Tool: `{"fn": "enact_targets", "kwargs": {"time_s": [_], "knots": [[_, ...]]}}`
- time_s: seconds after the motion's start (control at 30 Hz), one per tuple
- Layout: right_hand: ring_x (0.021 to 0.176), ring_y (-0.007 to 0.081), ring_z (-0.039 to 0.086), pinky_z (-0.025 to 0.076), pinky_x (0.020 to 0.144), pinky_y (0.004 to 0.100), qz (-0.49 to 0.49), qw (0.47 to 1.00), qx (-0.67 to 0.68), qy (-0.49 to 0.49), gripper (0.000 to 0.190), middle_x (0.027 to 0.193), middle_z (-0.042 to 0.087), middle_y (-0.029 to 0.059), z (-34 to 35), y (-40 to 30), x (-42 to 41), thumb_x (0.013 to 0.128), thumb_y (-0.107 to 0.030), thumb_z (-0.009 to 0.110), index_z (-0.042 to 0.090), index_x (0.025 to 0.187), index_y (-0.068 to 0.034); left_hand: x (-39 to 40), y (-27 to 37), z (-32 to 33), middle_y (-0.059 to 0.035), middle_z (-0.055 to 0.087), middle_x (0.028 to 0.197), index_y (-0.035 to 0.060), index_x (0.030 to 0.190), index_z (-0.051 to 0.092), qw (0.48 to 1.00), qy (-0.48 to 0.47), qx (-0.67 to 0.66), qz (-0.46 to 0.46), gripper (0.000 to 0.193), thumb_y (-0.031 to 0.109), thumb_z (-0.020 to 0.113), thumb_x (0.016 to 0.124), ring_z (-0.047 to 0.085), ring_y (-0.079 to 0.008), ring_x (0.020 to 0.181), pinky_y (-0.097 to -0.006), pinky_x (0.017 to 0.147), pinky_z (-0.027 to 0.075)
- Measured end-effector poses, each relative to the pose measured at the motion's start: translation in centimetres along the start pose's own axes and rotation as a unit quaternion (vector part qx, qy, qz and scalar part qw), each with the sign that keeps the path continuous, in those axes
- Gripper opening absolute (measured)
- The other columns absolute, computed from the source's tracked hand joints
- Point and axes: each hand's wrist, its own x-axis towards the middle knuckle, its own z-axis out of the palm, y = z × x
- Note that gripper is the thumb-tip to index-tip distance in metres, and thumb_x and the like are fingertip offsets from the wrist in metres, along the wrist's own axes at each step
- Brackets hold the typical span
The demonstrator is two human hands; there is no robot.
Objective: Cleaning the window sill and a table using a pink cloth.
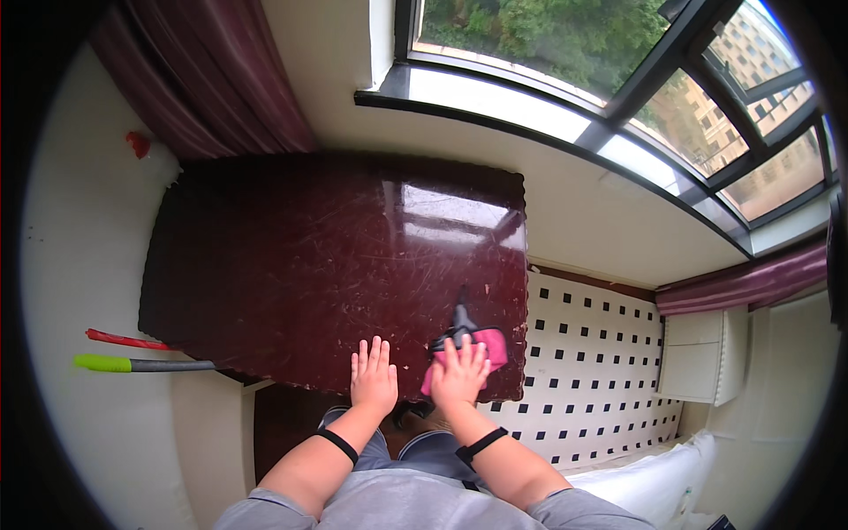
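Note:
A dark red-brown tabletop (278, 265) with a glossy, scratched surface and a scalloped edge lies before me. My left hand (374, 381) rests palm down at its near edge, fingers stretched forward, holding nothing. To its right, my right hand (460, 371) bears down on a bunched pink cloth (493, 344) with its fingers spread over it. The cloth has a dark grey part (462, 317) that trails forward to a narrow tip. My palm and fingers hide the middle of the cloth.
A green-and-grey handle (146, 364) and a red strip (126, 339) jut out at the table's left. A white wall and window sill (477, 99) border the far side. White floor tiles with black squares (583, 364) and a white cabinet (695, 358) lie right.

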Motion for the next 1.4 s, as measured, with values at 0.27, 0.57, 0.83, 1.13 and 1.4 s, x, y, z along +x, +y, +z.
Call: {"fn": "enact_targets", "kwargs": {"time_s": [0.27, 0.57, 0.83, 1.13, 1.4], "knots": [[0.150, 0.0391, 0.033, 0.024, 0.121, 0.0576, -0.144, 0.986, 0.004, -0.083, 0.054, 0.158, 0.044, 0.0113, -1.1, -3.7, -2.3, 0.092, -0.042, 0.063, 0.059, 0.143, -0.025, -1.1, -2.5, -2.1, -0.0140, 0.038, 0.162, 0.0079, 0.152, 0.046, 0.995, -0.028, 0.011, 0.097, 0.060, 0.034, 0.056, 0.099, 0.031, -0.0376, 0.151, -0.0517, 0.123, 0.026], [0.153, 0.0416, 0.024, 0.018, 0.123, 0.0591, 0.095, 0.992, -0.075, -0.029, 0.061, 0.164, 0.034, 0.0118, 0.5, -3.0, -2.8, 0.095, -0.045, 0.061, 0.050, 0.151, -0.023, -2.6, -6.8, -4.4, -0.0110, 0.039, 0.162, 0.0075, 0.152, 0.046, 0.975, -0.082, 0.001, 0.205, 0.059, 0.035, 0.053, 0.101, 0.034, -0.0318, 0.151, -0.0485, 0.124, 0.026], [0.154, 0.0425, 0.021, 0.022, 0.120, 0.0624, -0.007, 0.994, -0.034, -0.108, 0.063, 0.167, 0.029, 0.0131, 0.2, -9.6, 2.9, 0.100, -0.050, 0.053, 0.043, 0.156, -0.022, 0.1, -5.2, -7.6, -0.0215, 0.047, 0.153, 0.0015, 0.145, 0.051, 0.972, -0.063, -0.134, 0.184, 0.059, 0.028, 0.062, 0.093, 0.043, -0.0375, 0.144, -0.0509, 0.119, 0.033], [0.157, 0.0390, 0.016, 0.019, 0.117, 0.0642, 0.022, 0.974, 0.159, -0.157, 0.063, 0.169, 0.025, 0.0139, -0.5, -10.4, 15.6, 0.107, -0.049, 0.034, 0.032, 0.162, -0.018, 12.7, -0.4, -5.3, -0.0258, 0.033, 0.161, 0.0019, 0.161, 0.021, 0.984, -0.048, -0.066, 0.156, 0.079, 0.026, 0.056, 0.095, 0.031, -0.0398, 0.151, -0.0574, 0.123, 0.022], [0.155, 0.0389, 0.023, 0.022, 0.124, 0.0495, -0.145, 0.887, 0.417, -0.135, 0.060, 0.165, 0.030, 0.0222, 2.2, -7.2, 26.9, 0.106, -0.039, 0.048, 0.039, 0.156, -0.006, 26.8, 1.5, -5.0, -0.0334, 0.015, 0.164, 0.0077, 0.161, 0.027, 0.994, 0.022, 0.099, 0.040, 0.079, 0.045, 0.056, 0.097, 0.013, -0.0490, 0.154, -0.0591, 0.125, 0.013]]}}
